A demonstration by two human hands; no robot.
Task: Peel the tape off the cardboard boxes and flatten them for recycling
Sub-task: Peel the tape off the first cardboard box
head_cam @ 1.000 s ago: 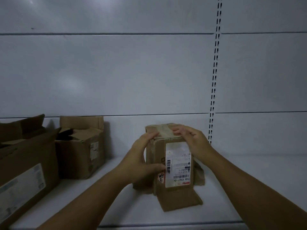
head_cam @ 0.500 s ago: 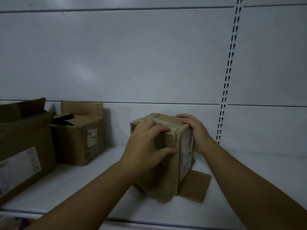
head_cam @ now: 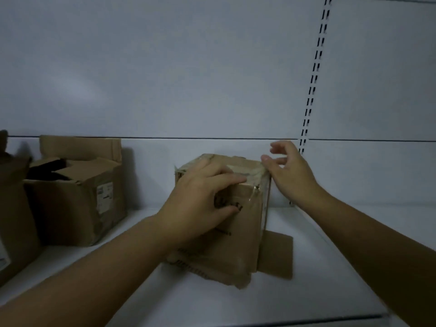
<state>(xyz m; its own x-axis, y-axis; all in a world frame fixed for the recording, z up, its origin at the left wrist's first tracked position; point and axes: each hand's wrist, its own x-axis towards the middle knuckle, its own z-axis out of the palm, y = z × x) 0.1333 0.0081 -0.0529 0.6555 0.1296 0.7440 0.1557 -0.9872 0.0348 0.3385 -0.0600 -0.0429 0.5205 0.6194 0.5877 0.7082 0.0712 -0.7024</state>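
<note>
Our left hand, fingers spread, covers blurred unreadable print on the box, right hand fingers apart, thumb touching tape

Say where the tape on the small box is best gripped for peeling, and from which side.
Pinch the tape at its wrinkled, lifted end on the top right corner of the box, coming from the right; the left hand steadies it.
</note>
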